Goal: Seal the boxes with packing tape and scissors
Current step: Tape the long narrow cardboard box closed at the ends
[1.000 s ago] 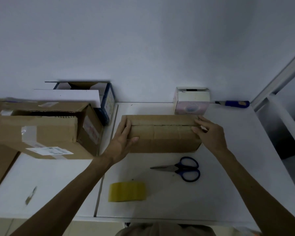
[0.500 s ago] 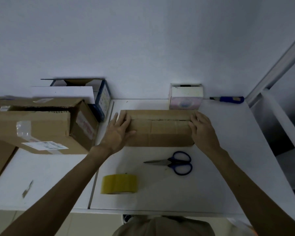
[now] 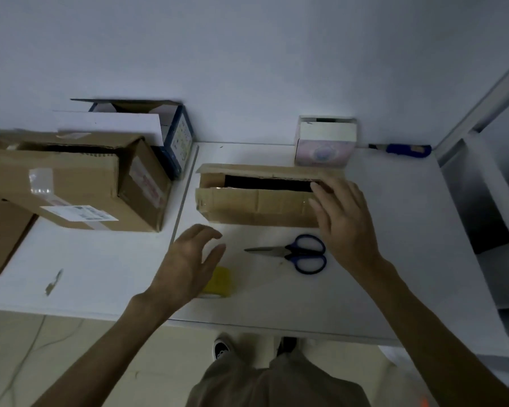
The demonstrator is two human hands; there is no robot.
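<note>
A long brown cardboard box (image 3: 256,205) lies on the white table (image 3: 365,274), its two top flaps parted with a dark gap between them. My right hand (image 3: 343,218) rests with straight fingers on the box's right end. My left hand (image 3: 188,259) hovers open above the yellow roll of packing tape (image 3: 221,282), which it partly hides. Blue-handled scissors (image 3: 297,254) lie shut on the table in front of the box, between my hands.
A large brown box (image 3: 71,183) with a shipping label stands at the left, a blue and white box (image 3: 171,133) behind it. A small pink box (image 3: 325,142) and a blue-handled knife (image 3: 403,149) lie by the wall. A white shelf frame (image 3: 482,177) stands at the right.
My left hand left the box's left end and came back over the tape roll. The box's top flaps, pressed together before, have sprung apart. My right hand stays at the right end.
</note>
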